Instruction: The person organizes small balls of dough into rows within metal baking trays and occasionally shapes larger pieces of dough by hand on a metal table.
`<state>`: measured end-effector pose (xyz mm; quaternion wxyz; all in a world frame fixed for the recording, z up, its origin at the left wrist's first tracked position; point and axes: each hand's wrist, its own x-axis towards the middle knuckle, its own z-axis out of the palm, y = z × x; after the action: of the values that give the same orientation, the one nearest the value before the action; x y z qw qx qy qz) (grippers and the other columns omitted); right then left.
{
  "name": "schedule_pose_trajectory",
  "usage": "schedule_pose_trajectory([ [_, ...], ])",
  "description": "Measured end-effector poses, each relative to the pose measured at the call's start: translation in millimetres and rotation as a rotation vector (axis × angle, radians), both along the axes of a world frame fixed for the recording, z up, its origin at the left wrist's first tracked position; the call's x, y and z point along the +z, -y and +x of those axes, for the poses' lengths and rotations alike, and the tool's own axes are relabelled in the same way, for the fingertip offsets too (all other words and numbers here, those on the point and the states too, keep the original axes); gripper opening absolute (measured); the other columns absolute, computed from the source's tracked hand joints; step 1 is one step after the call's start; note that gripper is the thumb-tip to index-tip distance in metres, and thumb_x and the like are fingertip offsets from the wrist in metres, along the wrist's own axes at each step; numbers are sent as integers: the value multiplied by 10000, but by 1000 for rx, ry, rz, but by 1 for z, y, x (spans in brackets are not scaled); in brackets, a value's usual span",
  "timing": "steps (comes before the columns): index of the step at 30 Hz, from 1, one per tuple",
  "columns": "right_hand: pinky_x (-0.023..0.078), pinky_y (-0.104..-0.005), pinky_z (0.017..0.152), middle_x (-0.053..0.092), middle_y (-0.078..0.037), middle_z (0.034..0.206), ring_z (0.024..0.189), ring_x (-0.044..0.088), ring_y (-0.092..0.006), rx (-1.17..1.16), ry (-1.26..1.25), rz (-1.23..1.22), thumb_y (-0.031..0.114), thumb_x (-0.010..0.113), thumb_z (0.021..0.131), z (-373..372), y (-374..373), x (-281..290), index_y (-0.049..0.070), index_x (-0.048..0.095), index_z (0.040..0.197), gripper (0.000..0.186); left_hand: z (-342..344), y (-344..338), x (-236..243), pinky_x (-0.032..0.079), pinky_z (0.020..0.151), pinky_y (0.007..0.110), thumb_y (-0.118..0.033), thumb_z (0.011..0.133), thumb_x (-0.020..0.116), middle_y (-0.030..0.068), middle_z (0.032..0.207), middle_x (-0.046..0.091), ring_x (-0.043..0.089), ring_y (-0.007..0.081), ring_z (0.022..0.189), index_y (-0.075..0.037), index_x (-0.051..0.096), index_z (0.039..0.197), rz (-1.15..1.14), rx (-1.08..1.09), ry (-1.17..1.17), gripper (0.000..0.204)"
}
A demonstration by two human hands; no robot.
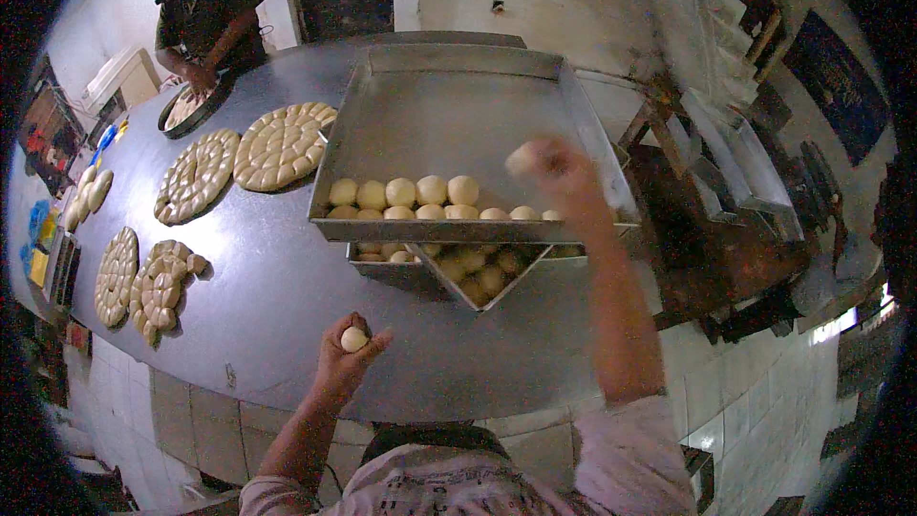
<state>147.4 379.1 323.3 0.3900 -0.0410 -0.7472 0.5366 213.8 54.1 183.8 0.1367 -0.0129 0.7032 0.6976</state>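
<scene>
My left hand holds a pale dough ball above the table's front part. My right hand, smeared by motion, is over the right side of the upper metal tray, closed round what looks like another dough ball. Inside that tray, rows of dough balls line the near edge, two deep at the left. More trays holding dough balls are stacked beneath it, one turned at an angle.
The steel table bears several portioned dough rounds and pieces to the left. A co-worker at the back left has both hands at a round pan. Metal trays and a wooden stand are on the right.
</scene>
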Motion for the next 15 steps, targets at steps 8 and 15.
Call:
schedule_pose_trajectory([
  [8, 422, -314, 841, 589, -88, 1055, 961, 547, -196, 693, 256, 129, 182, 521, 877, 74, 153, -56, 34, 583, 1056, 241, 10, 36, 18, 362, 948, 336, -175, 867, 522, 98, 1133, 554, 499, 208, 1071, -15, 485, 1171, 178, -364, 45, 345],
  [15, 407, -325, 876, 529, -142, 1156, 1045, 522, -241, 14, 530, 397, 134, 474, 868, 191, 122, -201, 12, 518, 1140, 302, -11, 214, -51, 408, 882, 380, -174, 810, 557, 144, 1089, 562, 515, 296, 1023, -33, 552, 1089, -659, 72, -448, 313],
])
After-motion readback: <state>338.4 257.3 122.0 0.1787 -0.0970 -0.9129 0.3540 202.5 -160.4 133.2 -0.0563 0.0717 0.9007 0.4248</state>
